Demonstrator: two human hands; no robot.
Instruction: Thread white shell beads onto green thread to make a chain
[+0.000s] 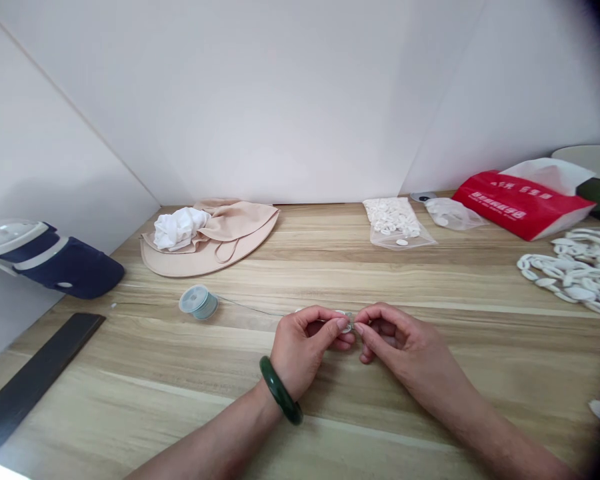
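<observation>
My left hand (pixel 307 340), with a dark green bangle (pixel 281 391) on its wrist, pinches pale green cord and a small white piece (pixel 347 327) that looks like a shell. Right beside it, my right hand (pixel 405 337) has thumb and forefinger closed on the cord at that piece. Fingers hide most of the piece and the cord around it. From a spool of pale green cord (pixel 199 303) lying to the left, a thin line of cord (pixel 253 308) runs across the table to my left hand.
Behind lie a beige sun hat (pixel 215 257) with white cloth (pixel 180 227), a bag of white shells (pixel 391 219) and a smaller bag (pixel 453 213). At right are a red tissue pack (pixel 515 203) and strung shells (pixel 580 270); at left, a blue bottle (pixel 73 267) and dark bar (pixel 37 377).
</observation>
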